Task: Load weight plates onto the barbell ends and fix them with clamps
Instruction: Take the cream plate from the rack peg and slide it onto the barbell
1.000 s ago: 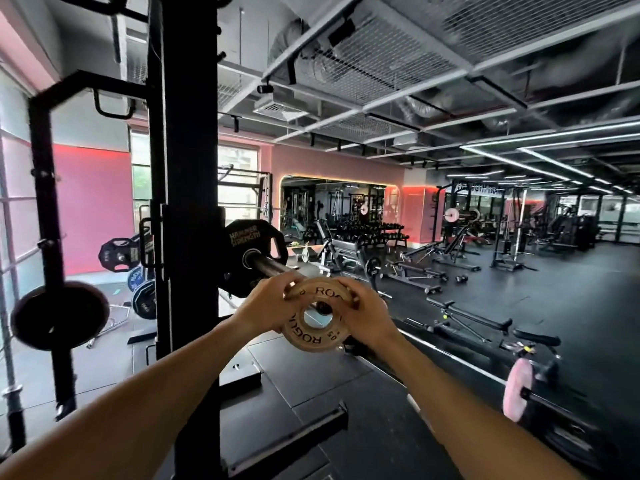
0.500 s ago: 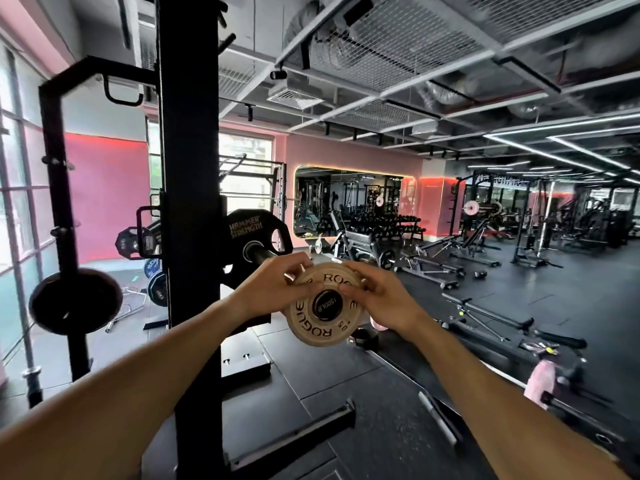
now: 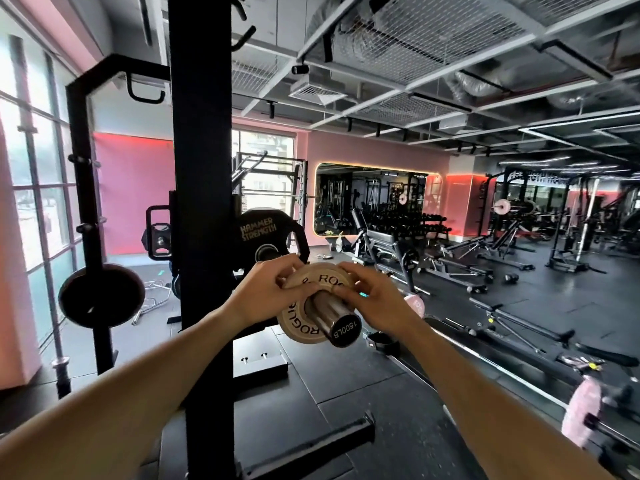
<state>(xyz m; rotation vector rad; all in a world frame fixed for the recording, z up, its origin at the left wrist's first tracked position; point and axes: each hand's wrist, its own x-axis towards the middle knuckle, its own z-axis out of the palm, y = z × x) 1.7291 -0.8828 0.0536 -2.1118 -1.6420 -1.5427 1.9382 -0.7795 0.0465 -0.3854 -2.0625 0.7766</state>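
The sleeve [image 3: 331, 317] now pokes through the small plate [image 3: 300, 318], which a second ago was only lined up at its tip. Both hands, left [image 3: 265, 295] and right [image 3: 375, 304], clamp fingers on its rim. Beyond sits the big plate [image 3: 268, 237], so it needs sliding home before clamping.

The left hand [image 3: 266, 296] and right hand [image 3: 374, 303] cover the small plate's [image 3: 298, 320] upper rim and lettering. The black post [image 3: 201, 202] hides the bar's far run. Both forearms leave the bottom edge.
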